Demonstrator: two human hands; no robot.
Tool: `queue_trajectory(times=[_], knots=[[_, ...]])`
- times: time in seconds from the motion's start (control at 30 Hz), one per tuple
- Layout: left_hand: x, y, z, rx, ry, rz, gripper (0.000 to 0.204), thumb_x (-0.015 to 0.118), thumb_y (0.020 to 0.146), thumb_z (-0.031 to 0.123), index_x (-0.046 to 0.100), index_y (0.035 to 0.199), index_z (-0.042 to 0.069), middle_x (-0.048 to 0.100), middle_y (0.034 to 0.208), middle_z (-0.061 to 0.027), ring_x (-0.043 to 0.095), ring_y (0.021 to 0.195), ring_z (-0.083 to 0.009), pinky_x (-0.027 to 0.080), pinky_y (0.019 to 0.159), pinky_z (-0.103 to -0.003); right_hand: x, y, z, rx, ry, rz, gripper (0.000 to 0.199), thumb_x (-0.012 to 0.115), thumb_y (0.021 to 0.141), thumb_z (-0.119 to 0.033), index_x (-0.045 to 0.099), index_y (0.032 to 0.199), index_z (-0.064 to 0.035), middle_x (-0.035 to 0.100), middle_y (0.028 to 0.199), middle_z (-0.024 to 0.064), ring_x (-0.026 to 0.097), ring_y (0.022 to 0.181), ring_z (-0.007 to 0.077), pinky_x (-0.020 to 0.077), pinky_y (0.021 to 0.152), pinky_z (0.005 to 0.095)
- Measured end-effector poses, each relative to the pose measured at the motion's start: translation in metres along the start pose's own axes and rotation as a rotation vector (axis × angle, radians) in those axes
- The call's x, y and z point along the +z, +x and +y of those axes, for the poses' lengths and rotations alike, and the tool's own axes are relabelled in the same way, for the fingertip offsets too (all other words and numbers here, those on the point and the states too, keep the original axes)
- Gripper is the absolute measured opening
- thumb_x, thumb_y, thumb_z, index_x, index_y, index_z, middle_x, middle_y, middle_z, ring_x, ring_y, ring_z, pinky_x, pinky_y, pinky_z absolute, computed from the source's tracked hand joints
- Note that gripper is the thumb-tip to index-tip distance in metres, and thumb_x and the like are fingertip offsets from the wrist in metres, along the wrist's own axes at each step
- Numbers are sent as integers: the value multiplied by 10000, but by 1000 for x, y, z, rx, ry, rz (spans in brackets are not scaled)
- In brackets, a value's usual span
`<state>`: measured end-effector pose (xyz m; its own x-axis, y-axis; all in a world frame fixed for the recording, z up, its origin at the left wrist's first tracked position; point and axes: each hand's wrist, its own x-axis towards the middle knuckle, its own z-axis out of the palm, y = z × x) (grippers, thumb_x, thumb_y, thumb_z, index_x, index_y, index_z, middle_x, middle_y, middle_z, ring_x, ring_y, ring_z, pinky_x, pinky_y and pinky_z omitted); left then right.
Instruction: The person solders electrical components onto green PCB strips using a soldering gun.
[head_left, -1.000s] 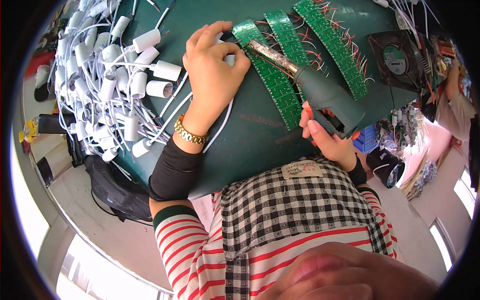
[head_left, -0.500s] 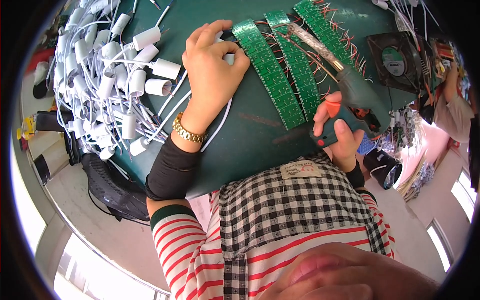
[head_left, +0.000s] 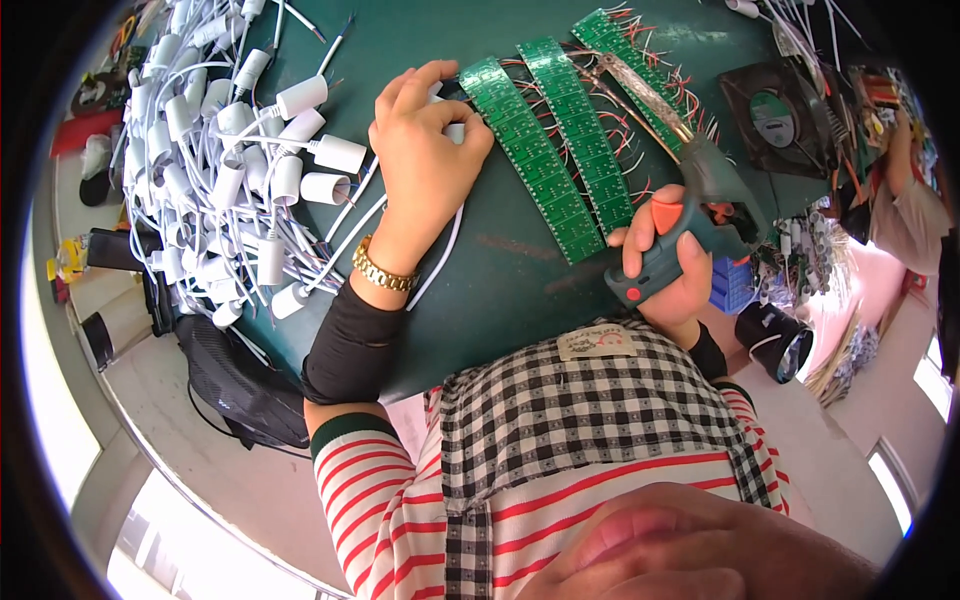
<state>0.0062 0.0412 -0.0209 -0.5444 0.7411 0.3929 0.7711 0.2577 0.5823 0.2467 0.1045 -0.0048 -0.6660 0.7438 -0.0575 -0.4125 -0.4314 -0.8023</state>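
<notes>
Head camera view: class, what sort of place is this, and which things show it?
Probably a small electronics assembly workshop. Green circuit board strips lie on the green table, the right hand grips a soldering gun, and white wired lamp sockets are heaped beside the left hand.

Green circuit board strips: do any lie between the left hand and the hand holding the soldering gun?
Yes. In the head view, two green circuit board strips lie on the table between the left hand and the right hand, which grips the soldering gun.
</notes>
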Motion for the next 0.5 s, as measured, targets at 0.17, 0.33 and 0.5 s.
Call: queue_trajectory(times=[0.17, 0.33, 0.5], knots=[[6, -1, -5, 28, -25, 22, 61, 659, 677, 91, 671, 636, 48, 618, 1154, -27, 498, 1132, -299, 416, 851, -428, 11, 5, 10, 23, 132, -84, 416, 403, 925, -321, 417, 1241, -51, 501, 798, 58, 533, 591, 137, 220, 1106, 523], [8, -1, -3, 26, -34, 22, 65, 662, 678, 102, 681, 642, 50, 619, 1160, -32, 501, 1128, -299, 422, 849, -426, 12, 10, 18, 7, 119, -37, 394, 390, 935, -319, 445, 1222, -54, 494, 798, 58, 507, 605, 142, 246, 1094, 526], [8, -1, -1, 9, -28, 3, 76, 657, 683, 110, 688, 653, 47, 617, 1172, -36, 500, 1129, -306, 426, 862, -427, 1, 17, 14, -113, 97, 87, 318, 473, 910, -207, 472, 1174, -30, 530, 806, 92, 556, 636, 196, 375, 998, 491]])
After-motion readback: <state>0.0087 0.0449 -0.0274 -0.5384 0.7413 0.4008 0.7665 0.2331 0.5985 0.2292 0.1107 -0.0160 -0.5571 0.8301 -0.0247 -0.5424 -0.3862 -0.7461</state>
